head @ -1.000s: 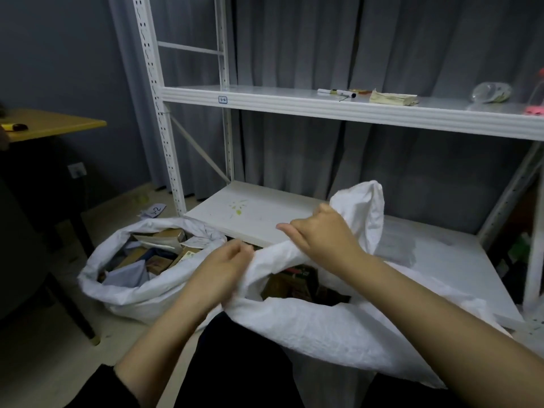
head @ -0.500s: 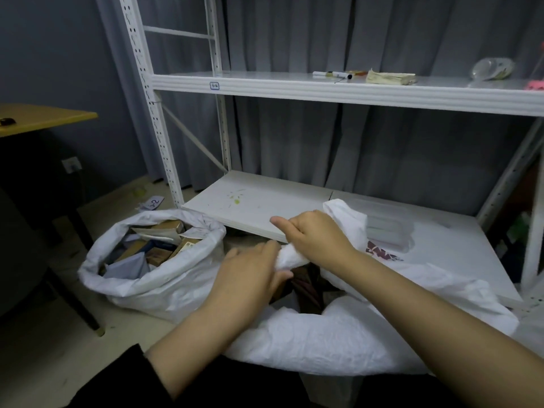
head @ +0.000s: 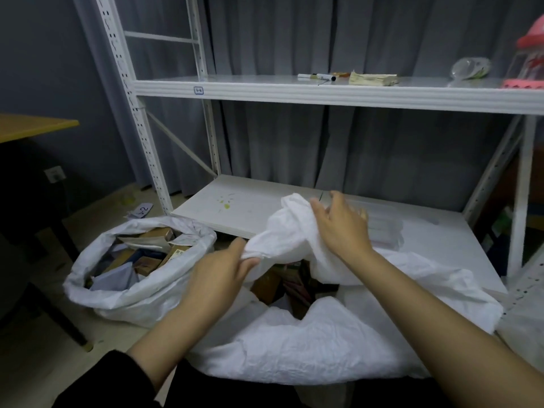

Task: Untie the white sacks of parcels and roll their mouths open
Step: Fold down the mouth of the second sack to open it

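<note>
At the foot of the white rack (head: 138, 125), the near sack (head: 309, 348) lies against my lap, its mouth partly open over brown parcels (head: 269, 285); my left hand (head: 217, 278) pinches a bunched fold of its rim between thumb and fingers; my right hand (head: 341, 228) rests on the raised flap, fingers loosely spread. To the left, the second sack (head: 132, 301) stands on the floor, mouth rolled open, just beside the lower shelf (head: 244, 201).

Two sacks before the rack (head: 126, 83)

Near sack (head: 309, 343) at centre foreground; second sack (head: 123, 298) left of it on the floor (head: 44, 378) — parcels (head: 147, 257) in both. Lower shelf (head: 235, 207) behind them, upper shelf (head: 265, 92) above, carrying marker (head: 316, 77) and paper pad (head: 372, 79). Bench (head: 26, 126) far left.
</note>
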